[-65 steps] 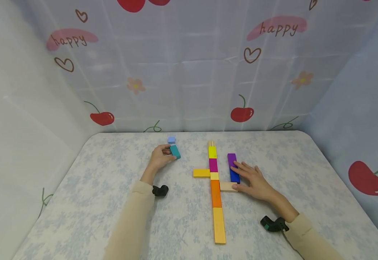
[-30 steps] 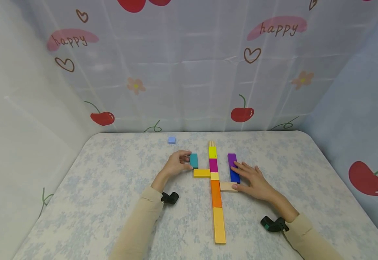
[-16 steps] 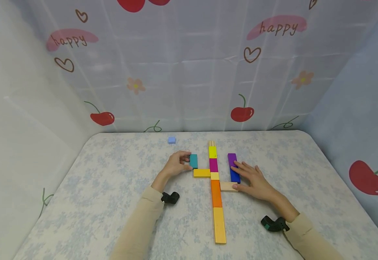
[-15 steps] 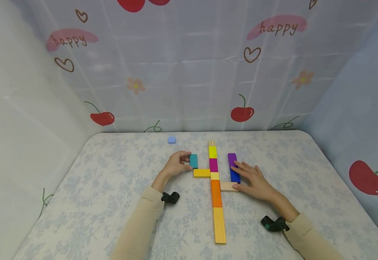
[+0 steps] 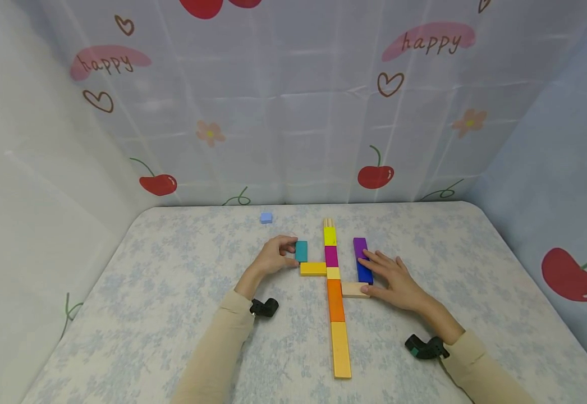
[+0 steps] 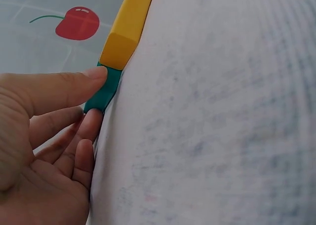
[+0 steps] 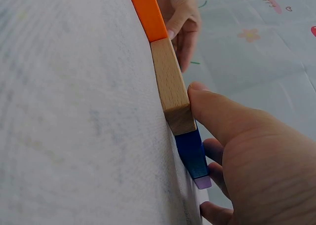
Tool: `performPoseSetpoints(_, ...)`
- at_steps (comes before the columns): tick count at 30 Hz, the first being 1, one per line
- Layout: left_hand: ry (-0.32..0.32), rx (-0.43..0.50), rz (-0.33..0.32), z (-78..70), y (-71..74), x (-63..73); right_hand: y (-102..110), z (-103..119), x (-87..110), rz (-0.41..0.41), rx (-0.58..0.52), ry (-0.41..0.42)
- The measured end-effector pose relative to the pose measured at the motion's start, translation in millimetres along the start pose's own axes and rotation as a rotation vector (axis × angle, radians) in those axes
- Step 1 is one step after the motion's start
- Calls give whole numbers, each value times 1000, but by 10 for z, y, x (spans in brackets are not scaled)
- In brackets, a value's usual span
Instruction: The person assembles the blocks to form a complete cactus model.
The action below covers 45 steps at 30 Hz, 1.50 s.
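My left hand [image 5: 274, 255] pinches a small teal block [image 5: 301, 251] between thumb and fingers. The block lies on the table against the far side of a yellow block [image 5: 313, 269], near its left end; the left wrist view shows teal [image 6: 106, 89] meeting yellow [image 6: 123, 32]. My right hand [image 5: 394, 280] lies spread, its thumb at the end of a plain wooden block [image 5: 355, 290]. Its fingertips touch the blue block [image 5: 364, 274] and the purple block [image 5: 360, 245] beyond it. Orange [image 7: 150, 15], wood and blue run end to end in the right wrist view.
A column of blocks runs down the table: lime yellow [image 5: 329, 236], magenta [image 5: 331, 256], pale yellow [image 5: 333, 273], orange, then a long tan-yellow one [image 5: 341, 350]. Thin sticks [image 5: 328, 223] lie at its far end. A light blue block [image 5: 266, 217] sits near the back edge.
My left hand has carried the teal block right and nearer, from beside the light blue block to the yellow block, and turned it straight. Over the last second both hands stay nearly still.
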<state>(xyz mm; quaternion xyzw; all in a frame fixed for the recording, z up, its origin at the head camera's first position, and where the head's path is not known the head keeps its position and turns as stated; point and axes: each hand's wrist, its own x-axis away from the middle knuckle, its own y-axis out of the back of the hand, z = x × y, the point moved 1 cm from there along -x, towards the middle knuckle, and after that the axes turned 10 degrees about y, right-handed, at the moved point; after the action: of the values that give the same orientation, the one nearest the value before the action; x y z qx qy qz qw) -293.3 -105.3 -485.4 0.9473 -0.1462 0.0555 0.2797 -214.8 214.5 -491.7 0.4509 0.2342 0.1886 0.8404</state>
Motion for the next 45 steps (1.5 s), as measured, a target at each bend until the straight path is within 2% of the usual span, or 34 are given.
performPoseSetpoints(21,3,17,1,-13,4,21,9,-9,-4,6,-2,-1)
performPoseSetpoints(28,6,38,45,-48,137,50,-3,-21,-4,12,-6,2)
performPoseSetpoints(31,31,63,-18,-59,252,6,-5,-25,0,9,-3,3)
performPoseSetpoints(36,67,143,-220,-64,478,-70,-5,-27,5,6,-3,2)
performPoseSetpoints(39,86,159,-310,-16,579,-120,-9,-27,1,9,-4,0)
performPoseSetpoints(42,125,160,-334,62,627,-181,-8,-27,3,18,1,-7)
performPoseSetpoints(45,156,151,-306,142,648,-233,-7,-16,-3,19,0,-12)
